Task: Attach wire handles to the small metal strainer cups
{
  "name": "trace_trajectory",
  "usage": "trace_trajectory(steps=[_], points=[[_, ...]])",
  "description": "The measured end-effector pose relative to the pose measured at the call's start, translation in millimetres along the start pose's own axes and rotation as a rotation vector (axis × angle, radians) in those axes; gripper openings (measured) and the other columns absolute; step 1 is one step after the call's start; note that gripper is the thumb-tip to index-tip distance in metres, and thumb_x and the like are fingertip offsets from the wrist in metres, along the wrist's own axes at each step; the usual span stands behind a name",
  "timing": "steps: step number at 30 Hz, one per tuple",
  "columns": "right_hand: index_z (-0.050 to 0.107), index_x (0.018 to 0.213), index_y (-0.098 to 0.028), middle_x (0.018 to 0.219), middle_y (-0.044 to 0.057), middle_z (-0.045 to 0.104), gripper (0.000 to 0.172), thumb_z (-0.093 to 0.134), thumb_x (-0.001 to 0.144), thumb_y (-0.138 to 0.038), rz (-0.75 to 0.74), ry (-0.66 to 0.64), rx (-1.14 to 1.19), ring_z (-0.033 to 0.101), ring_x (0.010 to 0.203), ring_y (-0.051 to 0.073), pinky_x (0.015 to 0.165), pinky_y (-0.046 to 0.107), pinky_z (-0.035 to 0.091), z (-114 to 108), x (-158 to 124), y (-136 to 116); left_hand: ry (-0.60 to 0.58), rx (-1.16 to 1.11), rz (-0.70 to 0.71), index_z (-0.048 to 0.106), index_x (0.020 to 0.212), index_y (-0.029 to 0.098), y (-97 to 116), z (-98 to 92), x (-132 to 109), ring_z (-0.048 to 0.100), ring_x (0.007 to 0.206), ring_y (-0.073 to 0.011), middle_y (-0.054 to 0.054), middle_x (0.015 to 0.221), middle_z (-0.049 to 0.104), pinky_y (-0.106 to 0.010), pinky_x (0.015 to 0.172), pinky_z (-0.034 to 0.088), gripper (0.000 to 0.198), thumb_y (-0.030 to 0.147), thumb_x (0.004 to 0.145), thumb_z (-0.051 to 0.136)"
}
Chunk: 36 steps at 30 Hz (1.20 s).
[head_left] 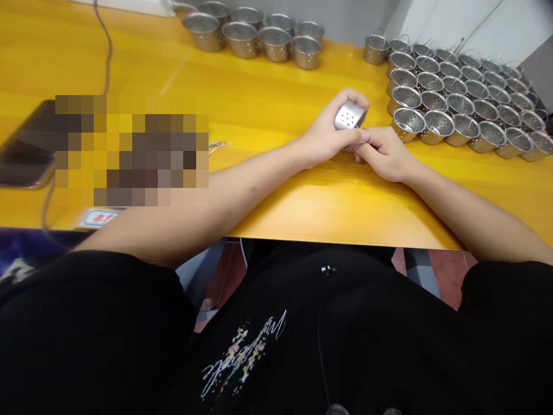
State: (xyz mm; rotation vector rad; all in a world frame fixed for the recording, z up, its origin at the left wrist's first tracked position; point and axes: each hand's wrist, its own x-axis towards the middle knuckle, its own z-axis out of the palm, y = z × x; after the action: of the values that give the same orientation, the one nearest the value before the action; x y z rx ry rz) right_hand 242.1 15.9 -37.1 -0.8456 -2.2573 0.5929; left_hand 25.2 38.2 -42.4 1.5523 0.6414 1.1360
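My left hand (pixel 327 134) is wrapped round a small perforated steel cup (pixel 349 116), held on its side just above the yellow table (pixel 268 109). My right hand (pixel 386 153) rests on the table right beside it, fingers pinched together against the cup's lower edge; what they pinch is too small to make out. Both forearms lie across the table's near edge.
Several steel cups with wire handles stand in rows at the right (pixel 466 106). Another group of cups (pixel 259 34) stands at the back. A dark phone (pixel 26 150) and a cable (pixel 106 52) lie at the left, beside a blurred patch.
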Motion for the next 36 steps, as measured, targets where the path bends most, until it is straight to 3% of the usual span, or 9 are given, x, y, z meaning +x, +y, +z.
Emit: trace_trajectory(steps=[10,15,22,36], points=[[0.065,0.078,-0.027,0.074,0.002,0.070,0.055,0.066,0.122,-0.061,-0.006,-0.013,0.001,0.060,0.073,0.023,0.077,0.040,0.050,0,-1,2,0.013,0.041,-0.031,0.072,0.119,0.034,2,0.9,1,0.071,0.121,-0.0349,-0.007,0.122,0.077,-0.045,0.105,0.062,0.056,0.030,0.072,0.101],[0.065,0.077,-0.027,0.073,0.002,0.069,0.061,0.067,0.123,-0.068,0.017,-0.014,0.012,0.059,0.073,0.023,0.077,0.040,0.049,-1,0,2,0.013,0.047,0.021,0.072,0.116,0.034,0,2.0,4,0.072,0.121,-0.0348,-0.006,0.120,0.076,-0.046,0.109,0.062,0.053,0.035,0.072,0.101],[0.066,0.077,-0.026,0.073,0.002,0.069,0.059,0.068,0.124,-0.061,-0.002,-0.031,0.006,0.059,0.072,0.022,0.078,0.040,0.049,-2,-1,3,0.012,0.095,0.020,0.073,0.116,0.034,0,1.3,4,0.073,0.123,-0.0354,-0.006,0.116,0.076,-0.045,0.107,0.064,0.052,0.030,0.073,0.102],[0.063,0.078,-0.026,0.074,0.003,0.067,0.062,0.062,0.126,-0.065,0.032,-0.069,-0.057,0.061,0.074,0.022,0.079,0.040,0.050,-6,0,-2,-0.036,0.179,0.121,0.069,0.118,0.033,-10,-3.1,11,0.073,0.119,-0.0358,-0.007,0.118,0.076,-0.048,0.110,0.062,0.049,0.025,0.077,0.094]])
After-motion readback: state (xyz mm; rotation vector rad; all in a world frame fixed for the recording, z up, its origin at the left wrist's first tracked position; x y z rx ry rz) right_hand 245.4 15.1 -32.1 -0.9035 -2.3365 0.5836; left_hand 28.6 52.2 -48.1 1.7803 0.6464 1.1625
